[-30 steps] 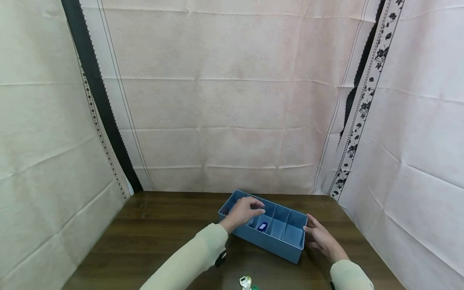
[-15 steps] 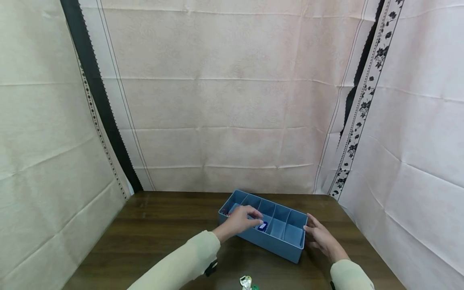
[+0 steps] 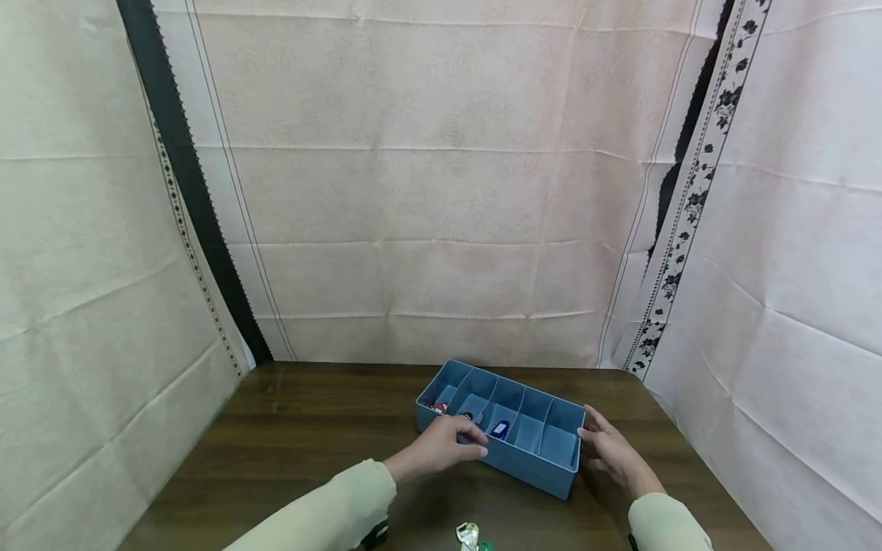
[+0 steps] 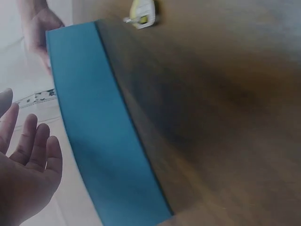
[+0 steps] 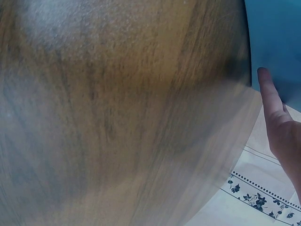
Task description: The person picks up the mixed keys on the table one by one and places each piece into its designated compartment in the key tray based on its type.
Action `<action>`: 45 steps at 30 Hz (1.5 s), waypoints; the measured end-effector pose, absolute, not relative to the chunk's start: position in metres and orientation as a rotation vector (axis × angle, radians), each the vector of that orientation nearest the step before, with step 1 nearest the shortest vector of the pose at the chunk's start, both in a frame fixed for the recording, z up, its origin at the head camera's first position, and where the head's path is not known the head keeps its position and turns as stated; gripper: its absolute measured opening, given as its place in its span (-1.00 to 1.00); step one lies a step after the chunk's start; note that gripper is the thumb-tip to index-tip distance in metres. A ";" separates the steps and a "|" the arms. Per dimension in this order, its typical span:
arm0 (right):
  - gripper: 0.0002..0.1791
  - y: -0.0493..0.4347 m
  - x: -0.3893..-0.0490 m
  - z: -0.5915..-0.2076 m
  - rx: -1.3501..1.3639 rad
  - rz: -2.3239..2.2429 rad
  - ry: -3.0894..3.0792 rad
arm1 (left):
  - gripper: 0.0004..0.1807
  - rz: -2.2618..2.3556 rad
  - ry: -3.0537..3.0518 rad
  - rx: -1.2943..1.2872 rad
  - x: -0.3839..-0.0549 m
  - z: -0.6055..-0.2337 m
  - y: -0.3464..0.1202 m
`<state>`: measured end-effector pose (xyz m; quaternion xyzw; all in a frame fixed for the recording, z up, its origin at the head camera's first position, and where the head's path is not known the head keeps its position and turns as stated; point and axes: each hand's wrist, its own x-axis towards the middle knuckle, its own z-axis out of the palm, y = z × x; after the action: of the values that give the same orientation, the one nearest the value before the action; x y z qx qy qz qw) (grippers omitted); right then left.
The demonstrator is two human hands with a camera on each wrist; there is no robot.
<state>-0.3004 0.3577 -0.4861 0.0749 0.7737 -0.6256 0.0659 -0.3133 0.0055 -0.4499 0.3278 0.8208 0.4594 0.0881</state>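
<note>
A blue divided organizer box (image 3: pixel 530 468) stands at an angle on the wooden table. My left hand (image 3: pixel 444 445) hovers at its front edge in the head view, fingers loosely bent. In the left wrist view that hand (image 4: pixel 28 174) has nothing in its visible fingers. At the box's right end, my right hand (image 3: pixel 613 453) rests against the wall; the right wrist view shows its thumb (image 5: pixel 268 87) laid along the blue side. Inside lie a dark blue item with a white label (image 3: pixel 500 429), a red-and-white item (image 3: pixel 439 408) and a small dark item (image 3: pixel 468 415), partly hidden.
A shiny silver-and-green wrapped item (image 3: pixel 468 534) lies near the front of the table (image 3: pixel 303 444), with a green piece (image 3: pixel 485 546) beside it. Pale cloth curtains (image 3: pixel 413 191) enclose the back and both sides.
My left hand has drawn back from over the compartments, toward the front left, uncovering the left compartments and their contents. The right hand and the box have stayed in place.
</note>
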 end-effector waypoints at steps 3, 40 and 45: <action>-0.27 0.358 -0.300 -0.486 0.223 -1.892 2.334 | -0.87 1.337 2.439 0.993 -0.312 -0.459 -0.002; -0.25 0.359 -0.302 -0.489 0.232 -1.870 2.348 | -0.96 0.803 2.587 1.549 -0.286 -0.524 -0.020; -0.26 0.359 -0.301 -0.489 0.227 -1.876 2.343 | -0.96 0.734 2.618 1.551 -0.285 -0.524 -0.018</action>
<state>-0.3015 0.3587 -0.4891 0.0753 0.7768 -0.6218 0.0657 -0.2848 -0.0185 -0.5235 0.4954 0.8363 0.2346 0.0056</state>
